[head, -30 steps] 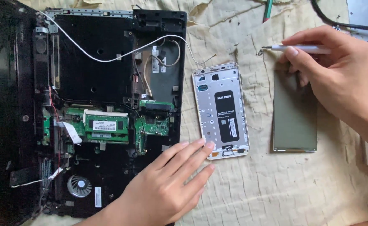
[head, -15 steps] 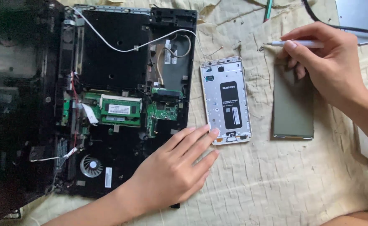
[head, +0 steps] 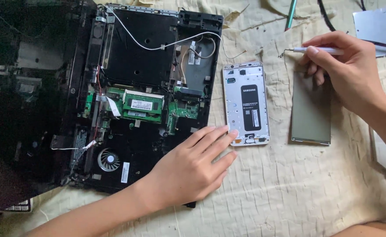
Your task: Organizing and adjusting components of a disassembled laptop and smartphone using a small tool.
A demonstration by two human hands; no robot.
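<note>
1. Head view, left hand (head: 191, 169): it lies flat, palm down, fingers spread a little and holding nothing. The palm rests over the lower right corner of the opened laptop base (head: 144, 101), and the fingertips (head: 233, 132) touch the lower left corner of the phone frame (head: 246, 103).
2. Head view, phone frame: a white, opened phone body lying flat on the cloth (head: 267, 193), its long axis running away from the person. It sits just right of the laptop's edge, so the left hand is clearly the nearer one.
3. Head view, right hand (head: 348, 72): its fingers are closed in a pen-like grip around a thin white tool (head: 318, 50), whose tip points left and seems to hover just above the cloth, though contact is hard to judge from above.
4. Head view, grey panel (head: 311, 109): a flat rectangle parallel to the phone frame, lying just under the right hand's knuckles and well apart from the frame.
5. Head view, room: a bare strip of cloth lies between frame and panel, and more below both. A metal plate (head: 379, 26) and a green-handled tool (head: 291, 15) crowd the top right.
</note>
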